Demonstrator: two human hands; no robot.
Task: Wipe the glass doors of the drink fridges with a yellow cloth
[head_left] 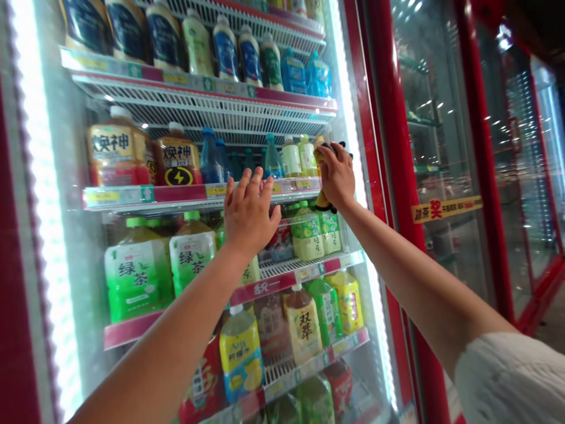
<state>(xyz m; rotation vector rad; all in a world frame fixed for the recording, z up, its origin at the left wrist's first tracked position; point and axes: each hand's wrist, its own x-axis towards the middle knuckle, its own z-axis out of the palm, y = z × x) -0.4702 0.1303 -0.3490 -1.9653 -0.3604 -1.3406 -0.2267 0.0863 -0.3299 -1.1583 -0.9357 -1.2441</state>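
My left hand (249, 215) is raised with its fingers spread and nothing in it, in front of the price-label strip (176, 193) of the middle shelf. Closed around a crumpled yellow-and-black cloth (325, 202), my right hand (339, 175) is at the right end of that strip. The cloth shows above and below the fingers; whether it touches the shelf is hard to tell. Just left of this hand stand small pale-green-labelled bottles (306, 155). Beyond my left fingertips is a blue bottle with a teal cap (273, 158).
Large amber bottles (112, 150) stand on the middle shelf's left, with green tea bottles (135, 268) below. Dark-labelled bottles (165, 36) fill the shelf above. A yellow-and-blue bottle (241, 353) stands lower down. Red-framed glass doors (445, 112) line the right side.
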